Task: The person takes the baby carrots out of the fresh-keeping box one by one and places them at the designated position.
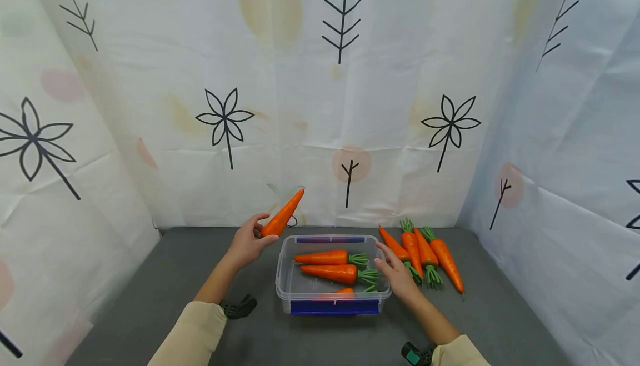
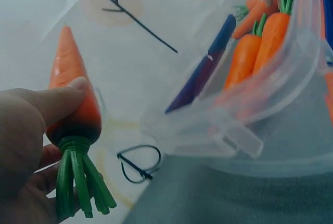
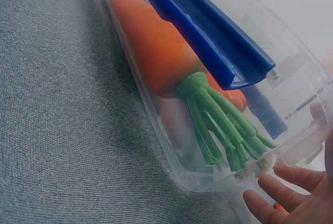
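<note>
My left hand (image 1: pixel 250 242) holds an orange carrot (image 1: pixel 283 214) raised at the left of the box, its tip pointing up and away. In the left wrist view the thumb presses on the carrot (image 2: pixel 74 88) near its thick end, and its green stalks hang below. A clear plastic box (image 1: pixel 283 282) with blue latches stands in front of me. Inside lie three carrots with green tops, among them an upper carrot (image 1: pixel 322 257), a middle carrot (image 1: pixel 330 272) and a partly hidden near carrot (image 3: pixel 156 47). My right hand (image 1: pixel 398 275) rests at the box's right rim, fingers fairly straight and spread.
Several carrots (image 1: pixel 447 263) lie bunched on the grey table (image 1: pixel 200 255) to the right of the box, beyond my right hand. A pale patterned curtain (image 1: pixel 300 105) closes off the back and both sides. Both wrists carry dark straps, the left strap (image 1: pixel 240 306) hanging near the table.
</note>
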The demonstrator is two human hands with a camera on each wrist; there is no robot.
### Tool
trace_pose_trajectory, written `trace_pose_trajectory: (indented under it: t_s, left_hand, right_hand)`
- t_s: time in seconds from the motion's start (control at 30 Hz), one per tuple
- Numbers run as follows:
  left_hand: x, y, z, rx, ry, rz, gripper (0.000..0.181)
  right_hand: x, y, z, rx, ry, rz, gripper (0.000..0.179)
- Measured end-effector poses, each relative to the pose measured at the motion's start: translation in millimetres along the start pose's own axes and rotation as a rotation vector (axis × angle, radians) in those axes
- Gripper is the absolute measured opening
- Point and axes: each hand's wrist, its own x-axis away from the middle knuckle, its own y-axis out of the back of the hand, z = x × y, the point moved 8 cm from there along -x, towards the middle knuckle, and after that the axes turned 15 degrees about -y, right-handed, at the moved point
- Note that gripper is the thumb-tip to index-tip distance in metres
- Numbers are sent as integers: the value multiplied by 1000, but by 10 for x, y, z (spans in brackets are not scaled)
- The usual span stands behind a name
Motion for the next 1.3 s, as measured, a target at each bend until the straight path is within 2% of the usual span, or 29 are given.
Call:
trace_pose_trajectory:
  t_s: [0.17,0.37,0.67,0.97,1.17,1.3]
  left_hand:
    - [147,41,286,31,121,-72,60]
    - [275,55,560,-2,195,-134,55]
    - [433,8,869,-87,279,-139,55]
    - [562,0,1070,-143,321,-133,55]
    - [541,-14,1120,-188,313,-87,57]
    - [531,-18,1120,-169,307,-55,57]
  right_hand:
    - [-1,5,-4,-4,-9,-17,49]
    - [-2,12,-7,-5,-9,-24,49]
    - [4,-12,5,-19,11,7,51]
    - [3,-8,-9,-31,21,22,51]
    - [1,-8,-5,-28,3,17,49]
    - [12,-9,1,-23,-2,6,49]
